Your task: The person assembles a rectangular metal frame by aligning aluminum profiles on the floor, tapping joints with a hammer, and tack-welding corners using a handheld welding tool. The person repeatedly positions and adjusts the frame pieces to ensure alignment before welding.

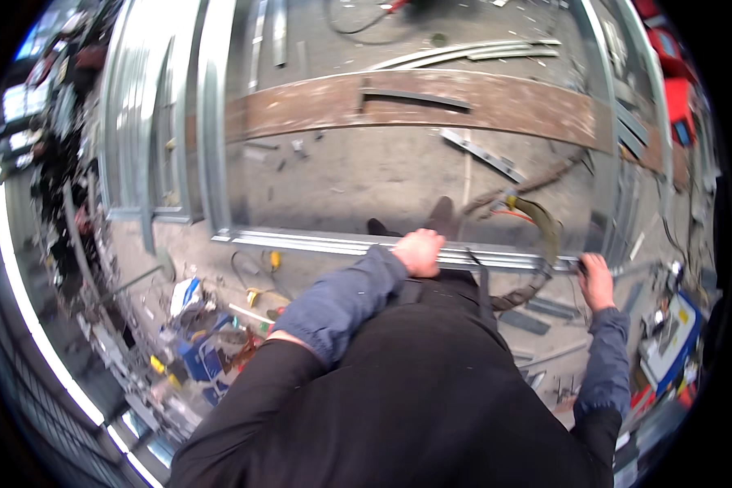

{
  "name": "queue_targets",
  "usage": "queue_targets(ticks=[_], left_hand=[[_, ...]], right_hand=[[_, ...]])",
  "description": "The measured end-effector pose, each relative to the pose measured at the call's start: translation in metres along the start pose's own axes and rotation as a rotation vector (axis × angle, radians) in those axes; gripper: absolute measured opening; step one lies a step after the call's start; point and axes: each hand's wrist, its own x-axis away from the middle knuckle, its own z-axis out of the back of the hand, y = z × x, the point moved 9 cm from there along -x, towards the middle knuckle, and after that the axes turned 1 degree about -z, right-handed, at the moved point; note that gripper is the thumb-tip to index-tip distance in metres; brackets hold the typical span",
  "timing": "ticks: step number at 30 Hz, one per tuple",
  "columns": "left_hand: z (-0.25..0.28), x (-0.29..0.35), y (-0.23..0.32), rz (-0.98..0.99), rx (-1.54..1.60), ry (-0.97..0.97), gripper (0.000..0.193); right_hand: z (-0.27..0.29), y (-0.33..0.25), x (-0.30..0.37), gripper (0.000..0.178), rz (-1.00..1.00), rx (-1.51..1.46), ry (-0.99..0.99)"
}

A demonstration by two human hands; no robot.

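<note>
Bare floor (382, 175) beyond gripped frame rail (317, 241)

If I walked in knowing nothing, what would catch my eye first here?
Most likely the big frame of shiny metal rails that fills the upper middle, with both hands on its bottom rail: the left hand at the centre, the right hand further right. Next, the long rusty brown beam lying on the floor across the top. Then the clutter of blue and yellow items on the floor at lower left.

Metal workshop, steel frame profiles (220, 122), offcuts on concrete floor (382, 171), scattered tools (211, 342)
</note>
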Motion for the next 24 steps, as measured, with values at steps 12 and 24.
queue_targets(ticks=[12, 24], left_hand=[[0.016, 0.035, -0.029, 0.046, 0.094, -0.045, 0.056], [-0.029, 0.129, -0.176, 0.038, 0.336, 0.651, 0.045]], right_hand=[[0.009, -0.236, -0.121, 0.032, -0.061, -0.589, 0.015], [-0.236, -0.706, -0.195, 0.026, 0.578, -0.306, -0.329]])
